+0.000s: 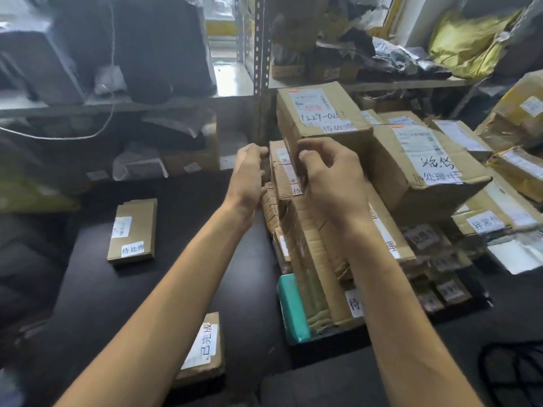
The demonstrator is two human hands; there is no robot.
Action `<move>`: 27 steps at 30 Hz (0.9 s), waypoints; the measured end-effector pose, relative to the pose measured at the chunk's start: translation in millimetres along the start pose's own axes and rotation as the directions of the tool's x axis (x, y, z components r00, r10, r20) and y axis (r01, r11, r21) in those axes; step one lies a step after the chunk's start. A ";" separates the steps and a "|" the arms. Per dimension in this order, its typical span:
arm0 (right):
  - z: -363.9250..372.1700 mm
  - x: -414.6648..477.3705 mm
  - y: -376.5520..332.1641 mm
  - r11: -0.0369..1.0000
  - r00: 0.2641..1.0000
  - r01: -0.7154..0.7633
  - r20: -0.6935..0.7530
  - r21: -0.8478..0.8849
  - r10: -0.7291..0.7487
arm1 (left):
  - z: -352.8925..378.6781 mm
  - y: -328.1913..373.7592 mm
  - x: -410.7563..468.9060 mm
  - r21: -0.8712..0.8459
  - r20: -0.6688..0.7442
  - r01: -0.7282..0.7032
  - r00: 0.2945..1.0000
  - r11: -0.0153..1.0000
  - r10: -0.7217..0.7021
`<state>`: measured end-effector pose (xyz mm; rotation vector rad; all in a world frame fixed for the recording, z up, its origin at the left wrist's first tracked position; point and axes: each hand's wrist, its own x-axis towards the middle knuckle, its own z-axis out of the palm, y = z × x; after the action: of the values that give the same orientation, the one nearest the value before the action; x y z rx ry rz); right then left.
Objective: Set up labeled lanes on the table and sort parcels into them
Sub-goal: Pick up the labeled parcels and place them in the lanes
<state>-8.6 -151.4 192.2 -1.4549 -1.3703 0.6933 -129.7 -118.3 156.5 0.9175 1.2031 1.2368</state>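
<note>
The right hand (pixel 332 177) curls its fingers (pixel 307 155) round the near bottom edge of the top box (pixel 320 113), which sits on the stack (pixel 317 259) at the right of the dark tabletop (pixel 182 207); the left hand (pixel 249 171) lays nearly straight fingers against the stack's left side; a flat parcel (pixel 132 230) lies well to the left; a near parcel (pixel 202 348) lies at the front edge.
</note>
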 end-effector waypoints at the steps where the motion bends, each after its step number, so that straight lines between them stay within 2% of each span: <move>1: 6.1 -5.2 -3.2 1.000 1.000 0.003 0.025 0.002 -0.003 | -9.5 0.9 -5.4 0.012 -0.008 0.008 1.000 1.000 -0.008; 5: 40.9 -20.5 -15.3 0.999 0.996 0.011 0.092 0.039 -0.014 | -53.6 7.3 -22.7 0.056 -0.062 0.010 0.998 0.998 -0.007; 9: 95.2 -32.5 -14.4 0.998 0.972 -0.030 0.235 0.060 0.016 | -116.3 -2.4 -25.2 0.126 -0.092 0.056 0.995 0.990 -0.044; 12: 145.2 -44.7 3.1 0.995 0.929 -0.102 0.359 0.003 0.095 | -172.0 -32.0 -21.8 0.219 -0.078 0.188 0.981 0.958 -0.175; 15: 194.2 -65.2 32.4 0.983 0.865 -0.160 0.467 -0.088 0.183 | -222.5 -75.8 -19.2 0.302 -0.074 0.347 0.937 0.888 -0.340; 19: 238.9 -92.7 77.8 0.947 0.799 -0.252 0.509 -0.200 0.320 | -265.7 -140.8 -22.4 0.419 -0.058 0.466 0.870 0.779 -0.489; 23: 246.9 -124.5 130.8 0.807 0.672 -0.448 0.451 -0.384 0.587 | -288.9 -202.2 -34.7 0.501 -0.036 0.504 0.824 0.703 -0.565; 26: 239.9 -145.9 164.0 0.645 0.468 -0.505 0.446 -0.574 0.763 | -302.9 -237.0 -48.9 0.539 -0.028 0.495 0.819 0.681 -0.574; 27: 237.5 -150.1 170.7 0.604 0.420 -0.525 0.435 -0.600 0.796 | -304.7 -244.0 -53.9 0.537 -0.035 0.503 0.815 0.677 -0.579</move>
<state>-183.9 -211.6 -79.4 -2.2701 -1.4463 1.7253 -377.9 -237.6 -125.4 0.9115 1.5909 0.3424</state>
